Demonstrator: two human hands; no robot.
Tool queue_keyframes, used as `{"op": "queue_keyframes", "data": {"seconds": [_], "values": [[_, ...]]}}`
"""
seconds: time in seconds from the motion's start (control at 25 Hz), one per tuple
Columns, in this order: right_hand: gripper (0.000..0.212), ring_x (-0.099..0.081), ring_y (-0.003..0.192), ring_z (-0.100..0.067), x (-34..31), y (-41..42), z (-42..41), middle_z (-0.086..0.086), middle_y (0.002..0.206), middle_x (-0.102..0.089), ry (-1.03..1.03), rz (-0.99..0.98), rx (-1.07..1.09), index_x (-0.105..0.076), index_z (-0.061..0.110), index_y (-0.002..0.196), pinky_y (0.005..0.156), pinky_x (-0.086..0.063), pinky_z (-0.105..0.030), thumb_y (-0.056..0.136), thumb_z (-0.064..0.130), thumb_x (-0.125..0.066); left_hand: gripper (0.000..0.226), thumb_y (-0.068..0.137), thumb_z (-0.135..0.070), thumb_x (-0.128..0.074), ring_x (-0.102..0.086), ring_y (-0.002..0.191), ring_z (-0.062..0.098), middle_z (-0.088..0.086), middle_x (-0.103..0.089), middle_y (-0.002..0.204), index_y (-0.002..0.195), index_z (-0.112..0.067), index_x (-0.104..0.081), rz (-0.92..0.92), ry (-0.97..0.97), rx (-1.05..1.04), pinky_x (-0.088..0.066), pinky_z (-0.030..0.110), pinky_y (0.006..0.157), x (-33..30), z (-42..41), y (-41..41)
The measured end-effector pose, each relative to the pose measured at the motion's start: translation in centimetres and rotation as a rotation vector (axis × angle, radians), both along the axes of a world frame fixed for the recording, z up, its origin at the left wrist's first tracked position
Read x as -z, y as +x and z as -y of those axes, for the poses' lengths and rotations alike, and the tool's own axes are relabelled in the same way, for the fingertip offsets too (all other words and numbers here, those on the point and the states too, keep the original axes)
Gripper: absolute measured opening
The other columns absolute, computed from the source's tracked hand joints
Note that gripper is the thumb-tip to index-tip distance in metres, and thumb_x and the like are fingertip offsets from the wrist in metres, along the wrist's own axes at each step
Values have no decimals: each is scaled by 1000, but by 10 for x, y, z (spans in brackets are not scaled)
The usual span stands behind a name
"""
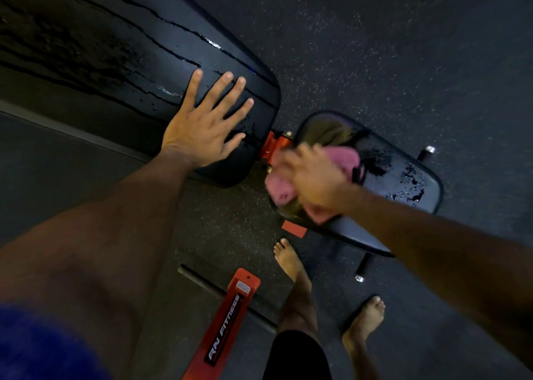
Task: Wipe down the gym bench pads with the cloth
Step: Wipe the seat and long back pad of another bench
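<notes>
The long black back pad [121, 50] of the bench runs from the upper left, streaked with wet lines. My left hand [202, 125] lies flat on its lower end with the fingers spread. To the right is the smaller black seat pad [403, 174], with droplets on its far half. My right hand [311, 174], blurred by motion, presses a pink cloth [343, 157] onto the near end of the seat pad. How its fingers lie on the cloth is unclear from the blur.
A red hinge bracket [272, 146] joins the two pads. The red frame bar [227, 322] of the bench lies on the dark speckled floor, with a black crossbar [202, 281] beside it. My bare feet [288, 258] stand just below the seat pad.
</notes>
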State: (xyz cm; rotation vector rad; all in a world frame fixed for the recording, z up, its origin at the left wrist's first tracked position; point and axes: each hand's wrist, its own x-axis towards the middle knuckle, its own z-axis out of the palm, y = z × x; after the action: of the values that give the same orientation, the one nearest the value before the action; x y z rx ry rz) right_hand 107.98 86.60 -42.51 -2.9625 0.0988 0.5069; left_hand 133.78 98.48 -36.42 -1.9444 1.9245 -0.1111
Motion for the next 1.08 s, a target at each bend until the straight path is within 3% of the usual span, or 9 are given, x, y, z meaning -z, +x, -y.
{"op": "queue_keyframes", "data": {"seconds": [0.12, 0.24, 0.36, 0.48, 0.56, 0.72, 0.84, 0.96, 1.08], "values": [[70, -46, 115, -38, 1, 17, 85, -12, 143, -46, -138, 28, 351, -41, 20, 151, 93, -44, -48, 87, 27, -68, 71, 107, -58, -25, 8, 161, 34, 13, 6, 175, 167, -22, -13, -8, -4, -1, 4, 68, 124, 1, 1, -1], [70, -47, 113, -37, 0, 18, 81, -13, 140, -47, -125, 60, 508, -41, 18, 149, 91, -43, -47, 86, 31, -70, 70, 108, -58, -27, 7, 161, 35, 13, 4, 175, 167, -21, -15, -12, -9, 3, 3, 69, 125, 1, 1, 0], [83, -44, 112, -28, -5, 4, -1, -4, 139, -45, -85, 29, 333, -41, 27, 149, 93, -41, -42, 76, 46, -76, 69, 108, -57, -27, 6, 161, 35, 13, 3, 175, 167, -21, -17, -14, -9, 9, 2, 70, 125, 0, 1, -1], [70, -45, 118, -27, 0, -30, -74, -1, 146, -46, 162, 41, -25, -55, 30, 141, 97, -42, -45, 77, 44, -80, 70, 108, -58, -25, 7, 161, 34, 13, 5, 175, 167, -22, -15, 8, -6, 6, 2, 69, 125, -1, 1, -1], [64, -43, 116, -24, -2, -31, -62, 2, 148, -46, 178, 36, -146, -57, 33, 140, 95, -41, -43, 80, 39, -77, 70, 108, -58, -25, 6, 161, 35, 13, 5, 175, 167, -22, -15, 11, 1, 8, 1, 69, 125, -2, 2, -2], [70, -45, 114, -30, 4, 14, 53, -4, 143, -49, -64, 82, 284, -46, 27, 149, 94, -40, -44, 84, 26, -72, 70, 108, -58, -24, 7, 161, 35, 13, 5, 175, 167, -21, -14, 20, 6, 13, 3, 68, 125, -1, 1, -2], [65, -47, 115, -35, 2, 22, 86, -9, 139, -50, -83, 76, 577, -43, 22, 148, 92, -42, -45, 89, 31, -68, 70, 108, -58, -25, 6, 161, 35, 14, 3, 175, 167, -21, -15, 5, 1, 11, 2, 69, 125, -2, -1, -1], [74, -45, 115, -29, -3, 12, 15, -4, 142, -47, -52, 108, 463, -43, 26, 150, 96, -41, -43, 83, 40, -70, 70, 108, -57, -26, 6, 161, 35, 14, 3, 175, 167, -21, -16, -16, 6, 10, 2, 69, 125, -4, 1, -1], [72, -45, 113, -24, -3, -10, -57, 2, 144, -49, 199, 102, 223, -56, 30, 143, 94, -42, -41, 75, 36, -79, 67, 110, -55, -22, 7, 161, 35, 13, 4, 175, 167, -21, -15, -6, 0, 15, 1, 70, 125, -1, 1, -2]]}}
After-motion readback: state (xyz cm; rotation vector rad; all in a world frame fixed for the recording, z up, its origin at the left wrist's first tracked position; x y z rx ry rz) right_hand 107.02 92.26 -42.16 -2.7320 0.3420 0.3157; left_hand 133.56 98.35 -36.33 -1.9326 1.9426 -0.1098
